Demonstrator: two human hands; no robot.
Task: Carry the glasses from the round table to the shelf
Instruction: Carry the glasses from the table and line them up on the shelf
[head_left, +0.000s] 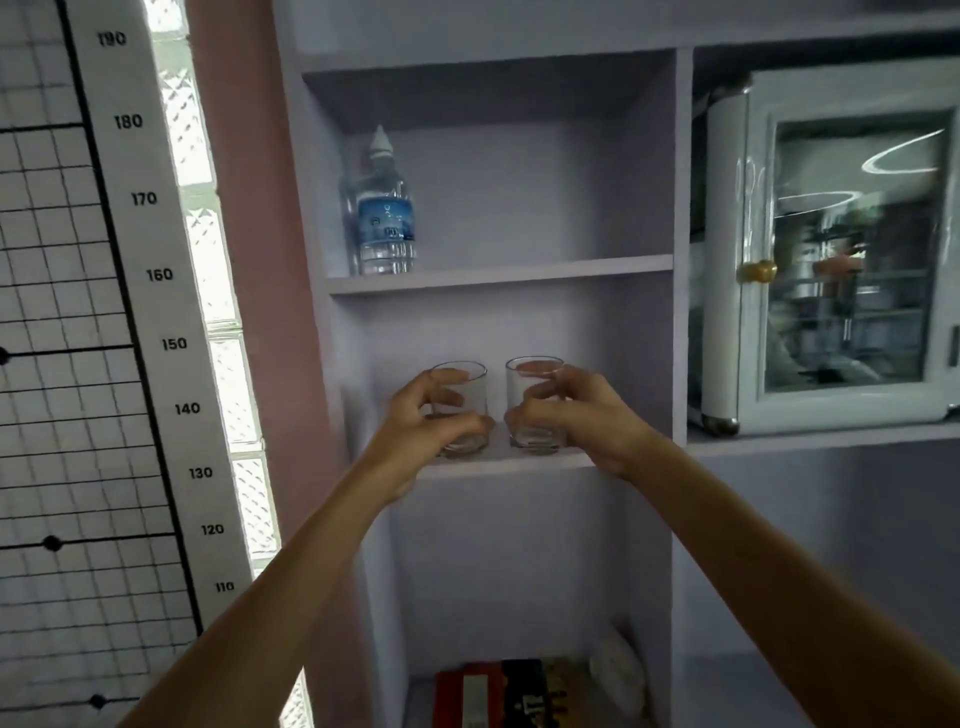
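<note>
Two clear, short tumblers stand side by side on the middle board of a pale lilac shelf (524, 461). My left hand (415, 421) wraps around the left glass (470, 387), fingers curled on its side. The right glass (524, 384) is gripped by my right hand (576, 415) from its right side. Both glass bases rest on or just above the board near its front edge. The round table is out of view.
A water bottle (383, 213) stands on the board above, at its left. Boxes (514, 691) lie on the lowest board. A white glass-door cabinet (841, 249) fills the compartment to the right. A height chart (156, 312) hangs on the left wall.
</note>
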